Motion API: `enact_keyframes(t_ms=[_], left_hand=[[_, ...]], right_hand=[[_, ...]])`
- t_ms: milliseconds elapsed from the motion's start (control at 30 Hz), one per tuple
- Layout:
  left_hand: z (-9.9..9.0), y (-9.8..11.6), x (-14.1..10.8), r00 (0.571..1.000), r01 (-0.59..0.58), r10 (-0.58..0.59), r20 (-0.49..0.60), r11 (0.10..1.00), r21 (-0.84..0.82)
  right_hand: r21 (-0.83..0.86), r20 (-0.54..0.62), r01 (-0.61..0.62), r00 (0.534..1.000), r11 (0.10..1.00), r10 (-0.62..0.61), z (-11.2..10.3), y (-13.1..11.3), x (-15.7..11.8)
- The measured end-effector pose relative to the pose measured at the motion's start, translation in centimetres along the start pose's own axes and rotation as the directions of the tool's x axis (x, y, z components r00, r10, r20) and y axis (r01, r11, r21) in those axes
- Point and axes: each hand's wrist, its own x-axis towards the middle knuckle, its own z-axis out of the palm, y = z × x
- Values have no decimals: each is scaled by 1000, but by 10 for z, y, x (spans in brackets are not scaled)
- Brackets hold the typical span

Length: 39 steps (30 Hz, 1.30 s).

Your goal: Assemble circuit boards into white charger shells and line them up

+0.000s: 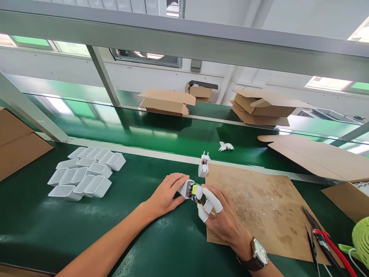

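Note:
My left hand [168,194] holds a small white plastic housing [183,189] between thumb and fingers, its open end facing right. My right hand [220,215], with white covers on its thumb and index finger, pinches a circuit board assembly [195,190] that has a yellow component and wires. The board's left end sits at the mouth of the housing. Just beyond my hands stands another white housing [203,168] with plug pins on top and parts inside. Several empty white housings [83,173] lie grouped on the green table at the left.
A stained brown board [259,204] lies at the right, with red-handled pliers [325,238], tweezers [312,246] and a green roll [361,238] near its edge. White parts [226,146] rest on the green belt [173,132] behind. Cardboard boxes [167,102] stand farther back.

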Motion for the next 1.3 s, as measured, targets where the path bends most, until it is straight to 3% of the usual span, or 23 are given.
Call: enact_keyframes(t_ms=[467, 1300], left_hand=[[2, 1, 0, 999, -36, 36, 18, 999, 21], [2, 0, 0, 999, 0, 0, 55, 1000, -3]], right_hand=[[-62, 45, -23, 999, 998, 25, 1, -3, -1], [-26, 49, -48, 998, 999, 49, 1, -2, 0]])
